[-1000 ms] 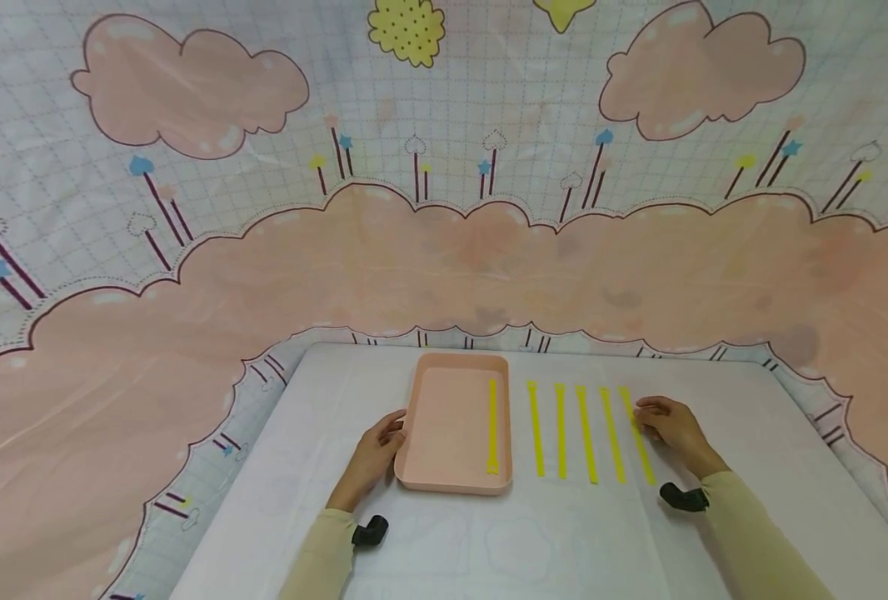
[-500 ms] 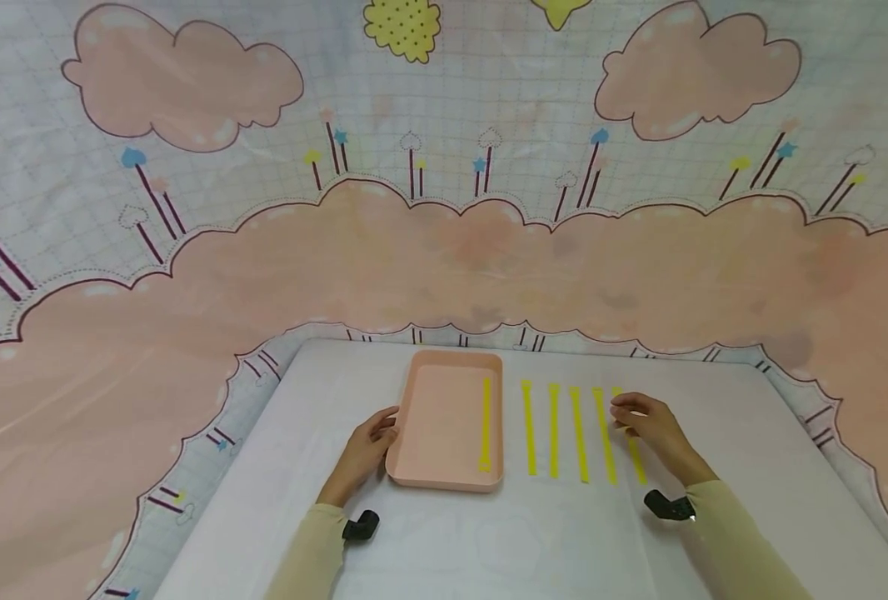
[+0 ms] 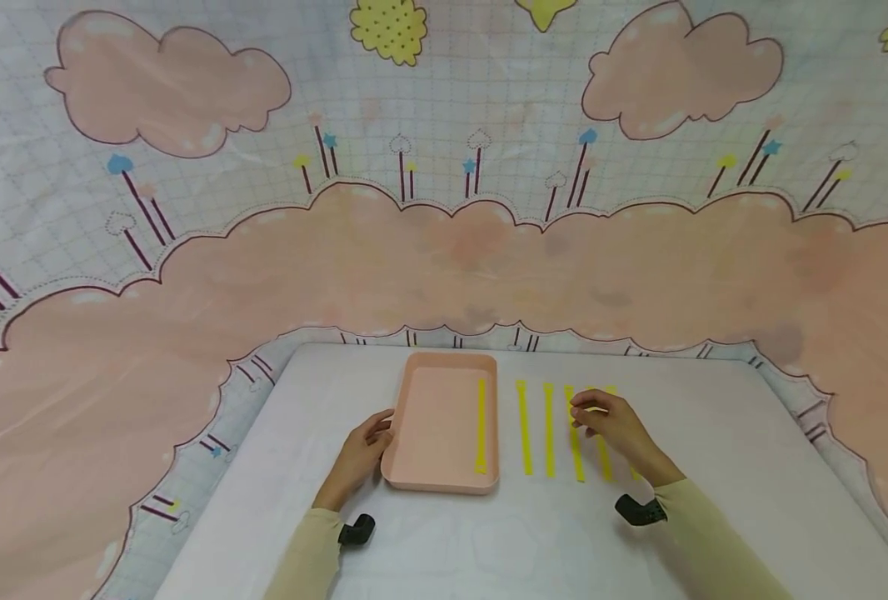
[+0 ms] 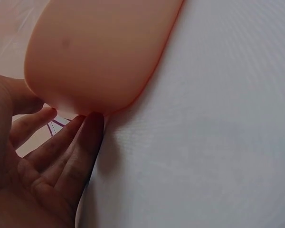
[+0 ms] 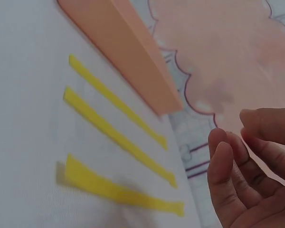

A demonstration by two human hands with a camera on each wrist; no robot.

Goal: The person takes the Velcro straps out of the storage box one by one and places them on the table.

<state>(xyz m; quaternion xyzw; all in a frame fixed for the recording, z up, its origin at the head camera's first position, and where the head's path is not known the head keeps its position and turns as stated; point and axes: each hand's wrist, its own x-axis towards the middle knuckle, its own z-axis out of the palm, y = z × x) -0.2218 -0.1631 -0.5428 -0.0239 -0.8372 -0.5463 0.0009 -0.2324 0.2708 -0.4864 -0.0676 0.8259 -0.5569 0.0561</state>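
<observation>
In the head view my left hand (image 3: 361, 454) holds the left side of a shallow pink tray (image 3: 436, 481). The left wrist view shows its fingertips (image 4: 92, 123) against the tray's outer wall and the thumb at the rim. One thin yellow strip with a forked end (image 3: 481, 425) lies inside the tray along its right side. Several similar strips, such as this yellow strip (image 3: 549, 429), lie in a row on the table to the right. My right hand (image 3: 620, 429) hovers over that row, fingers bent, thumb apart from them and nothing between; it partly hides the rightmost strips.
The white table (image 3: 444, 542) has its back edge against a patterned cloth (image 3: 444, 258) with pink clouds. A black wrist camera mount (image 3: 357, 531) sits on the left cuff, another black mount (image 3: 639, 510) on the right cuff.
My right hand has moved left from beside the rightmost strip to above the middle of the row. The left hand stays at the tray; the strips keep their places. The head view has shifted slightly.
</observation>
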